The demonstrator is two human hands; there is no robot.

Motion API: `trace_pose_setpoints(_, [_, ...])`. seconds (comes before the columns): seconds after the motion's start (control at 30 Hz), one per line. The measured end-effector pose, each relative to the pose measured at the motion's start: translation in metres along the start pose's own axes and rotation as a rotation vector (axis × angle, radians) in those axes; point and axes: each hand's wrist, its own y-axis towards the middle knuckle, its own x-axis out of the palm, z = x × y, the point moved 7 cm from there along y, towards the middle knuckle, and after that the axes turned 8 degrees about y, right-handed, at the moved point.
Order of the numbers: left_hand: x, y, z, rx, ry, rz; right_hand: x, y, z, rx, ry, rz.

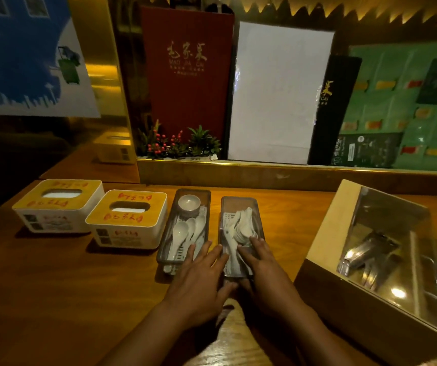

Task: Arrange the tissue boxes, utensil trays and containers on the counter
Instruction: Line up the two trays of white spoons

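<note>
Head view, two tissue boxes (59,204), two utensil trays (185,231), two hands (199,283)

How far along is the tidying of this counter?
Roughly midway, it seems. The two tissue boxes already sit side by side at the left. Both hands, left and right, rest on the two spoon trays, apparently lining them up. The big lidded box at the right sits askew, seemingly not yet dealt with.

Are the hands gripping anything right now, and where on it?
No closed grip shows. The left hand lies flat between both trays' near ends; the right hand rests on the right tray's near end.
</note>
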Motion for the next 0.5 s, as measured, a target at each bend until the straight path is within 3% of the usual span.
trace_pose_setpoints(0.37, [-0.006, 0.019, 0.001, -0.043, 0.091, -0.002, 0.004, 0.017, -0.001, 0.02, -0.036, -0.024])
trace_pose_setpoints(0.5, [-0.019, 0.015, 0.026, -0.03, -0.093, 0.061, -0.037, -0.013, -0.006, -0.031, 0.051, 0.056])
